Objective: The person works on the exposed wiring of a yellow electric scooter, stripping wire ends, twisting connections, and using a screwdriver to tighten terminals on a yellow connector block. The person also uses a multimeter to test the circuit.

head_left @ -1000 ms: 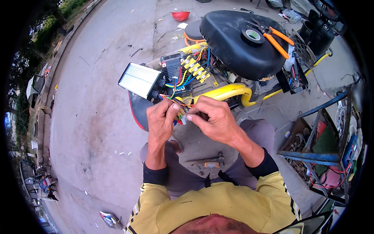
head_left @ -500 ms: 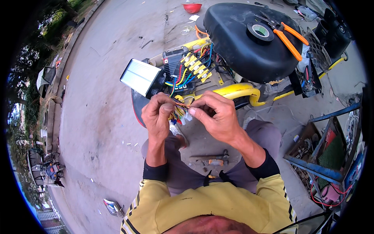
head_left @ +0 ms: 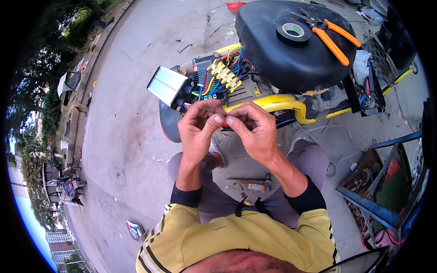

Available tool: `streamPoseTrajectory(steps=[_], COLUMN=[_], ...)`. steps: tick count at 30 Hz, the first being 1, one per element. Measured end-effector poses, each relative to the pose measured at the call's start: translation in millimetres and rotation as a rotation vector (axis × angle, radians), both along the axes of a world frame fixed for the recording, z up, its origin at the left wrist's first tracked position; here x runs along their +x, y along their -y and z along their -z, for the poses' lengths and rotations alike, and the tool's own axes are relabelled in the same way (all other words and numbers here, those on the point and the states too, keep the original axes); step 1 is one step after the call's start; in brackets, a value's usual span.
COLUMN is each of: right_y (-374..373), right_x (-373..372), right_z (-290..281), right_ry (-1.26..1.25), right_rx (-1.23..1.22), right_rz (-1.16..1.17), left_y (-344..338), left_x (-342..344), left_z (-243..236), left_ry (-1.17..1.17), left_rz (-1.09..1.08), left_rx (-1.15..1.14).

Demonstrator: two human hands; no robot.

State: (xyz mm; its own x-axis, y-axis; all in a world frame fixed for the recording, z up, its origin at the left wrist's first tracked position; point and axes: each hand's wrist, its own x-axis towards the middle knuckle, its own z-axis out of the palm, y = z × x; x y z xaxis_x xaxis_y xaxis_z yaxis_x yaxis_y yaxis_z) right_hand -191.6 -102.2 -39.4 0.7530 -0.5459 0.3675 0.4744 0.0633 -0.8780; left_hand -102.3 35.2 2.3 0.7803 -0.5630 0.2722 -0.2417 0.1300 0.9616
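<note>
Fingers (head_left: pixel 217 119) of the left hand (head_left: pixel 198 129) and right hand (head_left: pixel 255 132) pinch together on small wires (head_left: pixel 226 133), just below the silver controller box (head_left: pixel 166 85).

wires (head_left: pixel 226 133) | thin, maybe red | pinched between both hands' fingertips

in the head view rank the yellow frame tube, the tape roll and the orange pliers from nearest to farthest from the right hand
1. yellow frame tube: just beyond the right hand.
2. tape roll: farther up, on the black seat.
3. orange pliers: farthest, upper right on the seat.
</note>
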Motion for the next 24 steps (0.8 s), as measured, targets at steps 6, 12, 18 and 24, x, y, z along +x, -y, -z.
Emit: streamPoseTrajectory(steps=[6, 12, 18, 24], right_y=[2.8, 1.7, 0.2, 5.1], right_x=[-4.6, -3.9, -2.3, -7.6], right_z=[-0.4, 0.8, 0.4, -5.6], right_ry=[-0.001, -0.014, -0.007, 0.157], right_rx=[-0.005, 0.038, 0.028, -0.140], right_rz=[0.004, -0.025, -0.022, 0.112], left_y=[5.3, 11.7, 11.0, 6.3], left_x=[-2.3, -5.9, -2.3, 18.4], left_z=[0.0, -1.3, -4.4, -20.9], left_ry=[0.004, -0.024, 0.013, 0.013], left_rz=[-0.015, -0.025, -0.043, -0.070], left_rx=[0.030, 0.002, -0.006, -0.068])
